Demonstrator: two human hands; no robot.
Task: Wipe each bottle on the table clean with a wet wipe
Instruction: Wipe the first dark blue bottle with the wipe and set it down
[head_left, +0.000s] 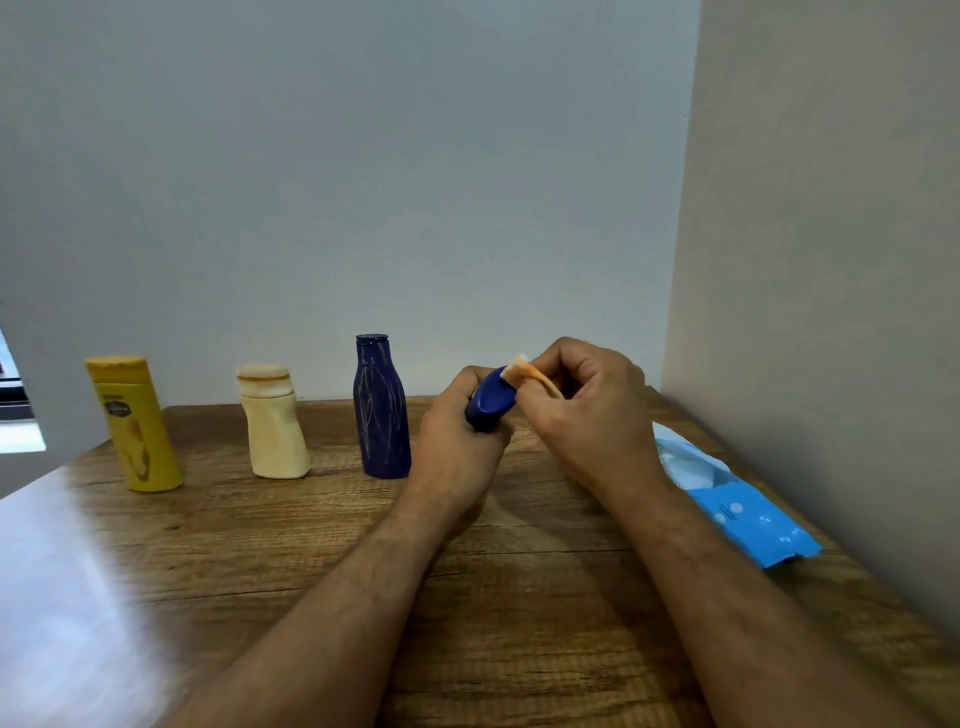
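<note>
Left hand (457, 421) grips a small blue bottle (491, 405), fingers curled round its body, lifted off the wooden table (519, 597) with its blue end tilted toward the camera. Right hand (587, 410) pinches a folded wet wipe (530, 375), stained orange, against the bottle's upper edge; fingers curled tight. Most of the bottle is hidden inside the left palm, so whether the visible end is cap or base is hard to say.

Still standing in a row along the wall: yellow bottle (136, 426) far left, cream bottle (272, 423) leaning slightly, dark blue bottle (382, 410) with pale scribble marks, just beside the left hand. Blue wipe packet (737, 504) lies at the right, flap open.

Risks:
- Wipe already looks dirty; further rubbing likely smears orange back onto the bottle or onto the next one.
- Left elbow or wrist sits close to the dark blue bottle; a sideways swing could knock it over.
- Wet plastic may slip in the left grip.
- Open packet lets remaining wipes dry.
</note>
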